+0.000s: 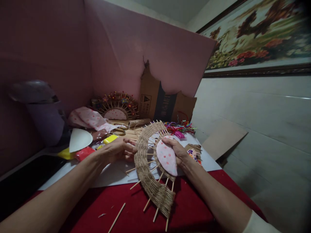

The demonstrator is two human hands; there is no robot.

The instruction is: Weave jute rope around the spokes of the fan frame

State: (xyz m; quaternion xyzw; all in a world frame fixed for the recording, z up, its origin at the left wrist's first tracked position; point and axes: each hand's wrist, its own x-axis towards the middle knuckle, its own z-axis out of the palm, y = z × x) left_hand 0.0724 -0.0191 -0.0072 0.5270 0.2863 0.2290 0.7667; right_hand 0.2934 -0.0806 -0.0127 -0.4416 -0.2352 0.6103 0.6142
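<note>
1. The left hand [119,150] has its grip closed on the weave [145,171], with the fingertips pinching the outer edge of the jute arc near its upper left.
2. The right hand [178,152] has its grip closed on the pad [167,158], a pink dotted fabric half-round at the arc's middle. The thumb lies along its upper edge and the fingers are hidden behind it.
3. The weave is held tilted between both hands, above the bench [92,200]. It hangs over the line where a white sheet [114,176] meets the red cloth. Thin sticks run out from the pad through the jute like spokes.
4. A loose stick [116,217] lies on the red cloth, near the left forearm.
5. Beyond the left hand lie a yellow block [110,139], a red block [84,152], a white paper half-round [79,139] and a pink cloth [87,118].
6. A second fan piece [118,106] leans at the back, beside torn cardboard [160,103].
7. Coloured ribbons [179,127] lie just beyond the right hand.
</note>
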